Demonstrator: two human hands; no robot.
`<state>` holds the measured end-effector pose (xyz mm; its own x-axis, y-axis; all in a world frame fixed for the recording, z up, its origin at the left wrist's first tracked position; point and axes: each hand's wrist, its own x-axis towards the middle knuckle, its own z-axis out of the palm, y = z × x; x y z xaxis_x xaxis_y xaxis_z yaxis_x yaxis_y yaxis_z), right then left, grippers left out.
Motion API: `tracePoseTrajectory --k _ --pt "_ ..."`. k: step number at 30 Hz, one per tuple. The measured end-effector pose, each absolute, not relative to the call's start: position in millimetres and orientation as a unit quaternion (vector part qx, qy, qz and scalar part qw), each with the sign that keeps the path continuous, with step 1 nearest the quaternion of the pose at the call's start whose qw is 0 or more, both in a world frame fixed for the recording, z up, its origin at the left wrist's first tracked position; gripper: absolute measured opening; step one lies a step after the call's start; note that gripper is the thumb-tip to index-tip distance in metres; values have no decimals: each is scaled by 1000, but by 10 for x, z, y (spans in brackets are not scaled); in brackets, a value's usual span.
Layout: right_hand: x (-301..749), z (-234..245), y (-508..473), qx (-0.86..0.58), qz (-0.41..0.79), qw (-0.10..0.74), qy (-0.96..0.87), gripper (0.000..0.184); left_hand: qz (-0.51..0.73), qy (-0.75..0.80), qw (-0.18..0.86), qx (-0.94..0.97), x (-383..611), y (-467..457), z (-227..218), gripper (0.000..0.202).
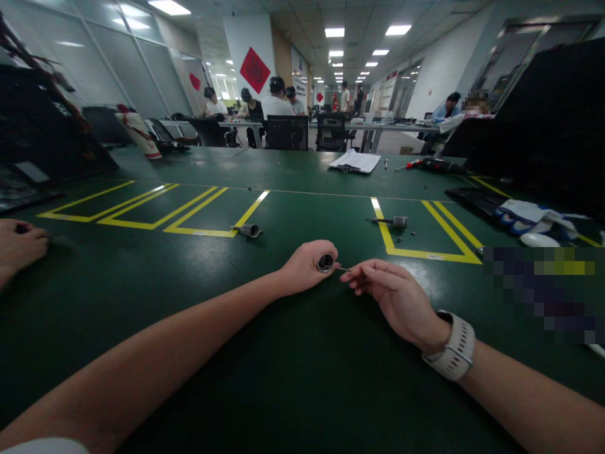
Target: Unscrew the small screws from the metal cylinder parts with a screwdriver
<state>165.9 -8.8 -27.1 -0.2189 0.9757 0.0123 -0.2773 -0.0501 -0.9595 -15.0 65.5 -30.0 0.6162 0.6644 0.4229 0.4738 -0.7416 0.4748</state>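
Note:
My left hand [309,268] is wrapped round a small metal cylinder [325,263], its open end turned toward me. From its rim a thin metal rod [343,269] runs to the pinched fingertips of my right hand [385,293]; whether it is a tool or a part of the cylinder I cannot tell. Beyond my left hand lies a similar metal cup-shaped part [250,231] on its side. Past my right hand rests a dark shaft with a metal drum at its end [397,222], with small loose bits [413,234] close by.
Yellow tape outlines [198,233] mark the green table [293,353]. Another person's hand [21,246] rests at the left edge. A clipboard with papers [357,161], a red-and-black tool [432,165] and gloves [539,217] lie further off. A dark bulky object [553,126] stands at right.

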Motion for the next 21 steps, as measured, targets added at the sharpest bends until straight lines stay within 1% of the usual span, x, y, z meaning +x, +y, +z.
tracePoseTrajectory --k 3,6,9,11,13,15,18,21 --pt "1653 -264 -113 -375 597 513 -490 16 300 334 152 880 -153 670 -315 14" --pt "1642 -250 -151 -394 531 522 -539 18 289 346 117 885 -157 684 -332 9" --pt "1630 -237 -186 -423 460 500 -599 19 267 346 71 897 -156 682 -338 5" --pt "1626 -234 -197 -431 440 478 -626 19 251 348 45 902 -156 675 -335 5" --pt "1629 -238 -190 -426 450 473 -627 19 239 348 31 906 -158 669 -330 5" --pt "1641 -249 -166 -414 485 488 -597 18 240 341 33 908 -164 668 -325 6" --pt "1668 -266 -114 -393 561 512 -518 18 263 320 71 908 -173 671 -318 6" --pt "1682 -274 -77 -372 617 515 -464 19 289 302 123 900 -173 674 -312 9"
